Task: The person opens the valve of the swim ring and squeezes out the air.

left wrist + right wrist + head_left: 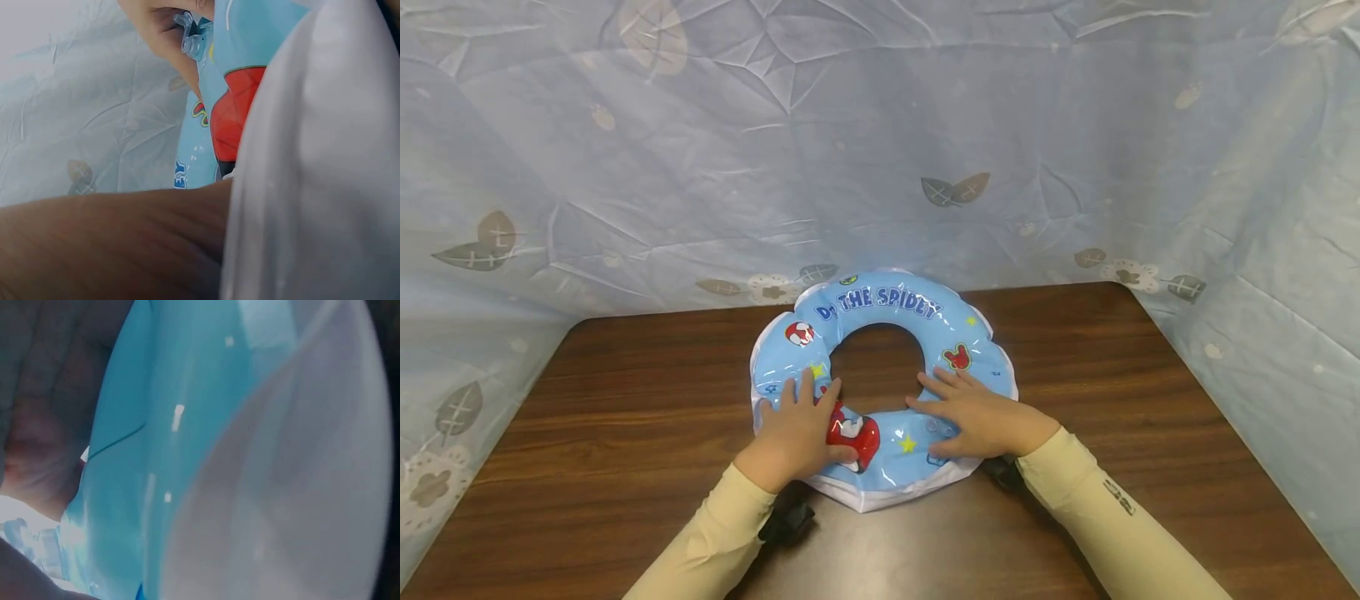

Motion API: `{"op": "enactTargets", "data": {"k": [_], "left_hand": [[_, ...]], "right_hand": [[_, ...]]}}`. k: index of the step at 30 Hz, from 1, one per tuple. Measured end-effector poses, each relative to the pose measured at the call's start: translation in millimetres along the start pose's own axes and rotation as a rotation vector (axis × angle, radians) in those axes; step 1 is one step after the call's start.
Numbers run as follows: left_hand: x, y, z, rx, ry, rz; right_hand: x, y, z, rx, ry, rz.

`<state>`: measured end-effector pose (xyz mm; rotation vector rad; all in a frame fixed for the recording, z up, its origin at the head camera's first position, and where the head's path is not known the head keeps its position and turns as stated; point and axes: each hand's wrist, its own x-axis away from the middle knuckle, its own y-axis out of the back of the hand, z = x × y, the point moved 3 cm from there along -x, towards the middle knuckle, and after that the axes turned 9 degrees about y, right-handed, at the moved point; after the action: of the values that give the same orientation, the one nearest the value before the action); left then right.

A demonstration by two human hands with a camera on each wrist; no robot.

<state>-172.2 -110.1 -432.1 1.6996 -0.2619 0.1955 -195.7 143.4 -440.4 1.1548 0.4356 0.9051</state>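
Note:
A light blue inflatable swim ring (898,454) with a white underside lies on the table, printed with "THE SPIDEY" lettering, stars and red cartoon figures. My left hand (797,435) rests on its near left part, fingers spread, thumb beside the red figure (867,440). On the near right part lies my right hand (981,417), fingers spread and pointing toward the ring's hole. A clear valve (194,45) stands up from the ring beside the right hand in the left wrist view. In the right wrist view, the palm (47,425) is close over the blue vinyl (125,481).
The ring sits on a dark wood-grain table (625,433), its far side near the back edge. A pale blue curtain (865,150) with leaf prints hangs behind and along both sides. Black wrist straps (788,518) show under the sleeves.

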Motion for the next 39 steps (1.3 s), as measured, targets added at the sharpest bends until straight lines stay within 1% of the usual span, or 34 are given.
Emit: {"op": "enactTargets", "data": {"k": [5,10,12,14,15,18,21,23,26,31,34,39], "left_hand": [[-1.1,-0.3,-0.2,-0.010,-0.007,0.008],[0.9,1.0,3.6,0.020,-0.020,0.027],[2.1,3.8,4.4,0.026,-0.042,0.024],[3.4,7.1,2.8,0.034,-0.083,0.008],[4.4,8.5,1.4,0.047,-0.114,0.000],[6.7,10.1,-5.0,0.081,-0.233,-0.004],[9.0,8.1,-10.3,0.096,-0.327,0.030],[9.5,6.0,-11.9,0.073,-0.354,0.053],[9.3,2.6,-12.2,0.037,-0.364,0.072],[9.8,0.1,-11.8,-0.001,-0.384,0.082],[10.4,-0.8,-12.2,-0.005,-0.391,0.092],[10.1,-3.3,-13.5,-0.007,-0.380,0.103]], "right_hand": [[-1,0,0,0.007,-0.008,-0.003],[0,-2,-1,-0.004,-0.007,0.004],[0,-1,-2,0.002,-0.010,-0.011],[2,2,-4,0.017,-0.018,-0.042],[4,4,-5,0.020,-0.027,-0.059],[9,10,-9,0.027,-0.080,-0.097],[12,14,-12,0.002,-0.119,-0.101],[13,14,-13,-0.013,-0.131,-0.092],[11,13,-14,-0.030,-0.135,-0.078],[10,11,-14,-0.026,-0.135,-0.057],[11,10,-14,-0.023,-0.131,-0.045],[10,9,-15,-0.021,-0.131,-0.031]]}}
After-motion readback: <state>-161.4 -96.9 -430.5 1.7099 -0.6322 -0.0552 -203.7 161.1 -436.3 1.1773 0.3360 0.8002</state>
